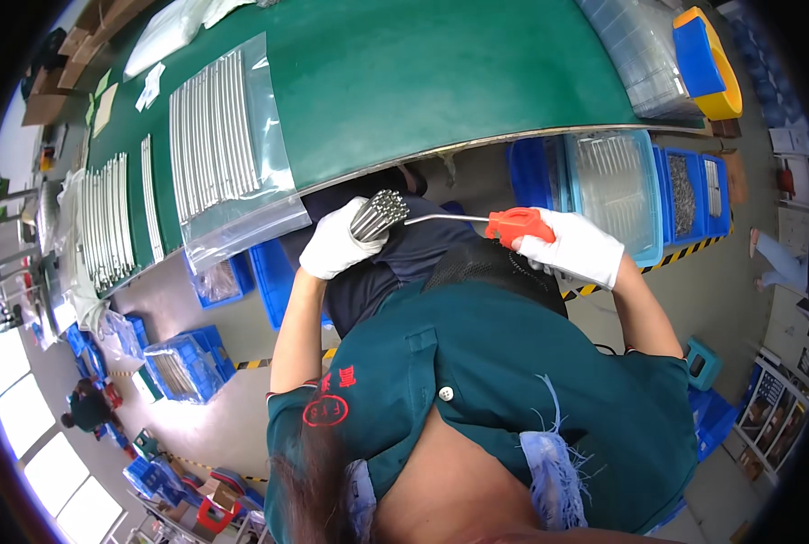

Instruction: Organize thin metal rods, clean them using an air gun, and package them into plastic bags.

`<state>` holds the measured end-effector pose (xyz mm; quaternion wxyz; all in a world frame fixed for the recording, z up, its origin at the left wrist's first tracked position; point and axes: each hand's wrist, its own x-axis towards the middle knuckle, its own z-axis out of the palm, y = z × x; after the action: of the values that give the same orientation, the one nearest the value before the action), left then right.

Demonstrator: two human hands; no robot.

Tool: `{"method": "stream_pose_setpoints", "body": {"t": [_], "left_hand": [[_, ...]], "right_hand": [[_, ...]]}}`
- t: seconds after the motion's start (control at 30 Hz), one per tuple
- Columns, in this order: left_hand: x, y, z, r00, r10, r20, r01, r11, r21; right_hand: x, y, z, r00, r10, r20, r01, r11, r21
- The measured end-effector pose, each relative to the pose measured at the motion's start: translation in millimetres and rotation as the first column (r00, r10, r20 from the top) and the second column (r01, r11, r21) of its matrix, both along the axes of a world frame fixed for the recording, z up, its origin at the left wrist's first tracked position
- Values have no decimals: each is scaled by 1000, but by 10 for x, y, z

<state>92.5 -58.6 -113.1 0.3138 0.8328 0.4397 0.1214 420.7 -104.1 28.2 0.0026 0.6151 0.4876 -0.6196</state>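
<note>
My left hand (pixel 334 245), in a white glove, is closed round a bundle of thin metal rods (pixel 380 214), their ends pointing up and to the right. In my white-gloved right hand (pixel 584 248) is a red air blow gun (pixel 513 224) with a long bent metal nozzle. The nozzle's tip is just right of the rod ends, with a small gap between them. Both hands are over my lap, in front of the table edge. On the table at the left, more metal rods (pixel 212 136) lie side by side on a clear plastic bag (pixel 241 231).
The green table (pixel 440 72) spans the top. Further rods (pixel 107 222) lie at its left end. A clear plastic bin (pixel 635 59) with a yellow and blue piece stands far right. Below the table are blue bins (pixel 681 195) and a light-blue bin (pixel 653 195). Another person (pixel 89 405) is far left.
</note>
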Motion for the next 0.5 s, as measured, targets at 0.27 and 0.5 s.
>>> {"method": "stream_pose_setpoints", "body": {"t": [0.27,0.5], "left_hand": [[138,-154,-150,972,231,52,-236,958,161],[317,-278,-26,886,437,155,-463,845,269]], "right_hand": [[50,-84,-140,998,-60,-29,65,970,232],[45,-121,-107,994,-98,39,87,971,222]]}}
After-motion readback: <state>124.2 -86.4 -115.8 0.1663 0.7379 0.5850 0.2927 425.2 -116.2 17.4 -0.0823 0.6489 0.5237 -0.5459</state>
